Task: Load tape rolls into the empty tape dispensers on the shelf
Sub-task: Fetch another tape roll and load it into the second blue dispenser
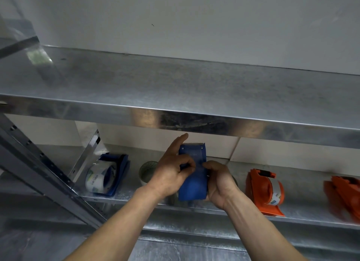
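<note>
The blue dispenser is held up at the lower shelf's front. The left hand's grip pinches its 9 o'clock edge, forefinger straight. The right hand's grip clamps its 3 o'clock side. A roll stands at 9 o'clock.

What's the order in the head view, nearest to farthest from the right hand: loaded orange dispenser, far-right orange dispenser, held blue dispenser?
1. The held blue dispenser, gripped by the right hand itself.
2. The loaded orange dispenser, just to the hand's right.
3. The far-right orange dispenser, at the picture's right edge.
</note>
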Motion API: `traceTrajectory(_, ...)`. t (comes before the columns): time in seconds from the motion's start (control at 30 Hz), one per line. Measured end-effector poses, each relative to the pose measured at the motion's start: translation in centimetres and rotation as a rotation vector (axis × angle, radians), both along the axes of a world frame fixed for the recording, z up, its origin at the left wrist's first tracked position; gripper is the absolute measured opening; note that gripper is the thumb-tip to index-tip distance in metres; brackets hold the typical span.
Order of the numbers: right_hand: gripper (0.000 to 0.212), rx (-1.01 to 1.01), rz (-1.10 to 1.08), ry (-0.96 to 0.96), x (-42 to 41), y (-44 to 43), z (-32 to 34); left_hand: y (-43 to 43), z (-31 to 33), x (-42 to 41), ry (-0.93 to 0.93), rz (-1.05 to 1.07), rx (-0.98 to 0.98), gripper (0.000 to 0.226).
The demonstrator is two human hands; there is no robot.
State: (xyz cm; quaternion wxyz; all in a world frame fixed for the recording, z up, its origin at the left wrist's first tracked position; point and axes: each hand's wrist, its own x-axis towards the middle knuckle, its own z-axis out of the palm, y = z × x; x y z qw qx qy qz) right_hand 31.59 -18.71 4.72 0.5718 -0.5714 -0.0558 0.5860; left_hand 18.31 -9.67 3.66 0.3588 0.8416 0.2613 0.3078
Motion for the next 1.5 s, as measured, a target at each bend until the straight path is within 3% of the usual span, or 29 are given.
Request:
traceTrajectory(0.1, 0.033, 0.023, 0.021, -0.004, -0.3, 0.0, 0.1, 0.0, 0.1, 0.0, -0.004, 0.005, -0.02, 0.013)
traceTrajectory(0.23, 0.036, -0.001, 0.036, -0.094, -0.7, -0.1, 0.0, -0.4, 0.5, -0.1, 0.01, -0.003, -0.056, 0.02)
traceTrajectory(0.3, 0.036, -0.009, 0.028, -0.131, -0.7, -0.3, 0.1, -0.6, 0.9, -0.2, -0.085, 0.025, -0.138, 0.017)
traceTrajectory(0.33, 0.036, -0.008, 0.019, -0.135, -0.7, -0.3, 0.1, -0.6, 1.0, -0.3, -0.165, 0.072, -0.225, 0.018)
traceTrajectory(0.43, 0.034, 0.012, 0.007, -0.134, -0.5, -0.6, 0.4, 0.0, 1.2, -0.2, -0.373, 0.292, -0.578, 0.053)
traceTrajectory(0.5, 0.035, 0.033, 0.015, -0.105, -0.3, -0.8, 0.5, 0.0, 1.3, -0.2, -0.237, 0.382, -0.679, 0.039)
traceTrajectory(0.57, 0.04, 0.069, 0.017, -0.034, -0.2, -0.8, 0.4, -0.4, 1.2, -0.2, -0.087, 0.338, -0.825, 0.02)
traceTrajectory(0.7, 0.045, 0.154, -0.011, 0.067, 0.1, -0.9, 0.6, -0.7, -0.1, -0.9, -0.281, 0.094, -1.239, 0.046)
traceTrajectory(0.97, 0.046, 0.05, -0.154, 0.133, 0.6, -0.1, 0.2, -0.4, 0.0, -1.8, -0.314, 0.029, -1.24, 0.04)
traceTrajectory(1.17, 0.026, 0.035, -0.12, -0.442, 0.4, 0.9, 0.3, -0.4, 0.3, -1.9, -0.37, 0.096, -1.171, 0.035)
traceTrajectory(1.23, 0.013, 0.033, -0.139, -0.53, 0.2, 0.9, 0.9, -0.2, 0.3, -1.8, -0.413, 0.132, -1.153, 0.03)
traceTrajectory(1.4, 0.034, 0.166, -0.159, -0.545, -0.5, 0.5, 2.3, 0.1, 0.7, -1.5, -0.493, 0.217, -1.184, 0.015)
traceTrajectory(1.5, 0.01, 0.204, -0.048, -0.623, -0.6, 0.9, 1.9, 0.2, 0.9, -1.2, -0.516, 0.26, -1.166, 0.024)
